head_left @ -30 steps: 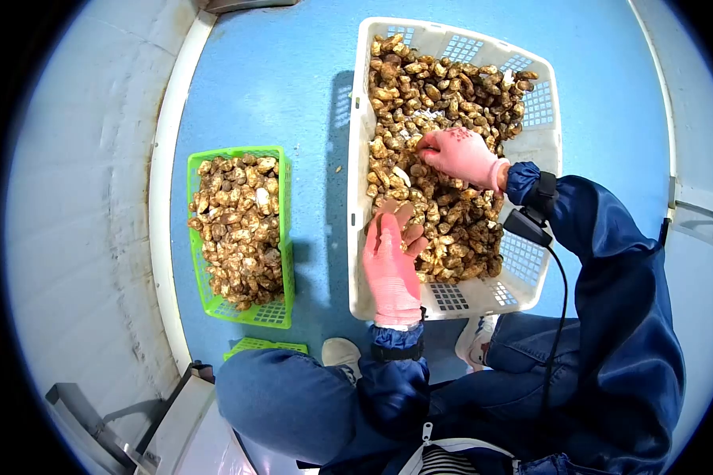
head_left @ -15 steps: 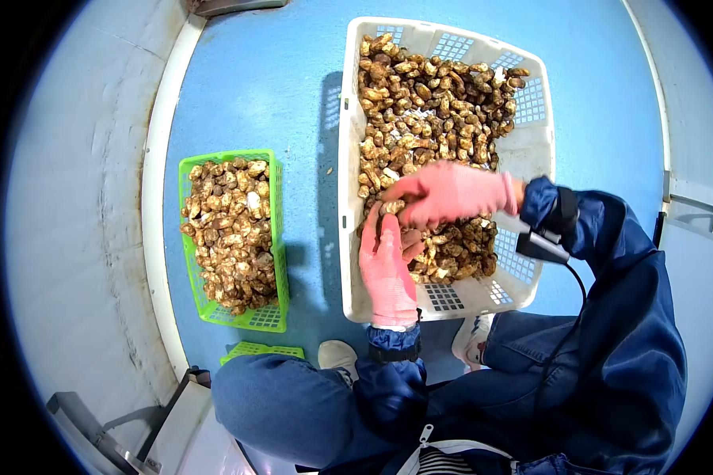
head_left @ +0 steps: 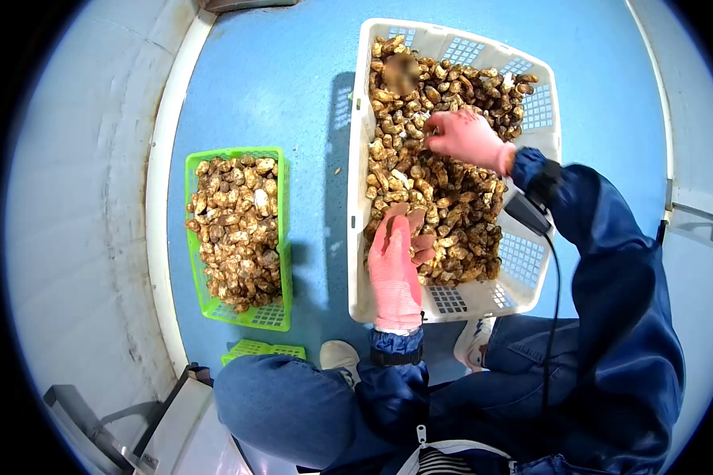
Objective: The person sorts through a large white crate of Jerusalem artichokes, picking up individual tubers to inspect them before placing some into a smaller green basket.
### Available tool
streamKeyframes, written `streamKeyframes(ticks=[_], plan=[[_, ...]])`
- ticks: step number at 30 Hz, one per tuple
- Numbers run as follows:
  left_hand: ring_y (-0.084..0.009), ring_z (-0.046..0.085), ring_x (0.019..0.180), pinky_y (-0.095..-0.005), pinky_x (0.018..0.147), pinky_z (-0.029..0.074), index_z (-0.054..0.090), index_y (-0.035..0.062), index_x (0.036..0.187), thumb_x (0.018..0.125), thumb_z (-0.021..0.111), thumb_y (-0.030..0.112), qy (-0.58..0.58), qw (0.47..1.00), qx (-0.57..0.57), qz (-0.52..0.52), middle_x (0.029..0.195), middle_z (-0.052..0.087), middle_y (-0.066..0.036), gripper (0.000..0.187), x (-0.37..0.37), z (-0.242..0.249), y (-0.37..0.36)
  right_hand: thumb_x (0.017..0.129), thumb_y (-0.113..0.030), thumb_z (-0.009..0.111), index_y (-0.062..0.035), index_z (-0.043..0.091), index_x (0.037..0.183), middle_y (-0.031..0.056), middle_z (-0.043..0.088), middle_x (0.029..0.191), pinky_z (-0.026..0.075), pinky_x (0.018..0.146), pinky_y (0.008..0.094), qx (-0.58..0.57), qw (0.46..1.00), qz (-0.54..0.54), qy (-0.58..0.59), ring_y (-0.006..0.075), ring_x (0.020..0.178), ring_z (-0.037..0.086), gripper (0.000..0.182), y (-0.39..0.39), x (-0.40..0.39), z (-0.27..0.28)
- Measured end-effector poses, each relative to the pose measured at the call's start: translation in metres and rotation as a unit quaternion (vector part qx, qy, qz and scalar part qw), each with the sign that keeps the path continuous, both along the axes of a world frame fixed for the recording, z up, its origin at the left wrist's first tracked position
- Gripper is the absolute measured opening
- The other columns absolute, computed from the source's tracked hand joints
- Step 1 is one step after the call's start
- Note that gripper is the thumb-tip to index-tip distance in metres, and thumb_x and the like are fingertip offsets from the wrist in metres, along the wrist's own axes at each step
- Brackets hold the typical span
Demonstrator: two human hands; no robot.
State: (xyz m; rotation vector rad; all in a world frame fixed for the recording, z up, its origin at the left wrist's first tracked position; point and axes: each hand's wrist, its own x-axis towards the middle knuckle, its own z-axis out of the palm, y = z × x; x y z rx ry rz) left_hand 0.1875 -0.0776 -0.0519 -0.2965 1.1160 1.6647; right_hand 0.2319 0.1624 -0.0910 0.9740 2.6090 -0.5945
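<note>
Brown and cream knobbly pieces, mushroom-like, fill much of a large white crate [head_left: 360, 190]. My left hand [head_left: 398, 265], in a pink glove, is over the crate's near left part, palm turned up and fingers apart, with nothing that I can make out in it. Above the middle of the heap [head_left: 455, 186], my right hand [head_left: 467, 138], also gloved in pink, points left with its fingers bent together and down at the pieces. Whatever its fingertips hold is too small or hidden to name.
Left of the white crate stands a green basket [head_left: 286, 237] heaped with similar pieces. Part of another green basket [head_left: 263, 349] shows near my knee. A pale wall [head_left: 95, 182] runs along the left. My shoes and knees are close to the crate's near edge.
My right hand has moved up and away from my left hand, over the heap's middle. The piece that was between the hands no longer shows, and my left hand's fingers now stand apart.
</note>
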Motion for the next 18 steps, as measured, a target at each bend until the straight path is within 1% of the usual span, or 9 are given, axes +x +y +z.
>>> streamKeyframes(ticks=[3, 5, 6, 9, 11, 12, 14, 17, 18], plan=[[-0.0144, 0.059, 0.074, -0.0264, 0.059, 0.048, 0.050, 0.0064, 0.127, 0.094, 0.055, 0.029, -0.031, 0.999, -0.024, 0.016, 0.111, 0.061, -0.011, 0.040, 0.007, -0.009, 0.001, 0.083, -0.030, 0.061, -0.0082, 0.064, 0.110, 0.0084, 0.066, 0.075, 0.052, 0.064, 0.0282, -0.265, 0.964, -0.034, 0.014, 0.0147, 0.068, 0.064, 0.035, -0.031, 0.003, 0.064], [-0.0126, 0.059, 0.070, -0.0246, 0.057, 0.047, 0.049, 0.0068, 0.128, 0.094, 0.055, 0.026, -0.036, 0.998, -0.012, 0.041, 0.107, 0.062, -0.010, 0.039, 0.006, -0.007, 0.004, 0.085, -0.029, 0.063, -0.0076, 0.062, 0.116, 0.0019, 0.064, 0.072, 0.047, 0.054, 0.0197, -0.476, 0.879, -0.029, 0.008, 0.0051, 0.062, 0.058, 0.037, -0.043, 0.005, 0.070], [-0.0108, 0.060, 0.065, -0.0228, 0.054, 0.047, 0.048, 0.0071, 0.130, 0.095, 0.055, 0.023, -0.042, 0.997, -0.002, 0.062, 0.104, 0.063, -0.008, 0.039, 0.006, -0.004, 0.005, 0.087, -0.029, 0.062, -0.0072, 0.059, 0.121, 0.0010, 0.064, 0.073, 0.047, 0.051, 0.0211, -0.523, 0.850, 0.035, 0.046, 0.0061, 0.060, 0.056, 0.041, -0.045, 0.008, 0.062], [-0.0106, 0.058, 0.067, -0.0237, 0.057, 0.047, 0.048, 0.0050, 0.129, 0.094, 0.055, 0.022, -0.019, 0.998, -0.046, 0.037, 0.100, 0.064, -0.008, 0.040, 0.001, -0.001, 0.004, 0.089, -0.027, 0.060, -0.0045, 0.057, 0.123, 0.0032, 0.066, 0.076, 0.049, 0.056, 0.0211, -0.506, 0.860, -0.037, 0.050, 0.0071, 0.062, 0.058, 0.041, -0.033, -0.011, 0.061], [-0.0115, 0.058, 0.071, -0.0243, 0.060, 0.047, 0.047, 0.0021, 0.129, 0.094, 0.056, 0.020, -0.021, 0.998, -0.043, 0.052, 0.097, 0.065, -0.010, 0.040, 0.001, -0.002, 0.002, 0.090, -0.027, 0.056, -0.0045, 0.059, 0.120, 0.0052, 0.067, 0.078, 0.052, 0.060, 0.0251, -0.324, 0.934, -0.130, 0.078, 0.0104, 0.064, 0.062, 0.038, -0.016, -0.026, 0.023], [-0.0115, 0.058, 0.071, -0.0243, 0.060, 0.047, 0.047, 0.0021, 0.129, 0.094, 0.056, 0.020, -0.019, 0.998, -0.041, 0.052, 0.097, 0.065, -0.010, 0.040, 0.002, 0.000, 0.002, 0.090, -0.031, 0.052, -0.0038, 0.059, 0.119, 0.0077, 0.067, 0.079, 0.053, 0.068, 0.0308, -0.209, 0.975, -0.072, 0.033, 0.0163, 0.068, 0.065, 0.040, -0.009, -0.038, 0.022], [-0.0118, 0.058, 0.072, -0.0242, 0.061, 0.047, 0.046, 0.0018, 0.127, 0.093, 0.056, 0.017, -0.022, 0.997, -0.028, 0.062, 0.098, 0.065, -0.012, 0.039, 0.003, 0.006, 0.002, 0.088, -0.037, 0.053, -0.0010, 0.064, 0.106, 0.0139, 0.068, 0.089, 0.051, 0.080, 0.0380, 0.002, 0.999, -0.016, 0.038, 0.0267, 0.084, 0.066, 0.042, -0.010, -0.056, -0.019], [-0.0148, 0.058, 0.078, -0.0280, 0.067, 0.046, 0.044, 0.0037, 0.130, 0.093, 0.056, 0.016, -0.042, 0.997, 0.009, 0.063, 0.105, 0.062, -0.014, 0.041, 0.002, 0.006, -0.001, 0.086, -0.037, 0.054, -0.0007, 0.065, 0.097, 0.0165, 0.067, 0.089, 0.052, 0.079, 0.0386, 0.069, 0.998, -0.011, -0.001, 0.0304, 0.086, 0.066, 0.039, -0.019, -0.069, -0.034], [-0.0164, 0.056, 0.083, -0.0303, 0.070, 0.044, 0.043, 0.0051, 0.131, 0.093, 0.057, 0.018, -0.051, 0.996, 0.038, 0.059, 0.109, 0.060, -0.015, 0.043, 0.001, 0.004, -0.003, 0.085, -0.036, 0.053, -0.0002, 0.065, 0.097, 0.0157, 0.067, 0.087, 0.052, 0.079, 0.0378, 0.006, 1.000, -0.030, -0.006, 0.0277, 0.081, 0.066, 0.040, -0.008, -0.067, -0.033]])
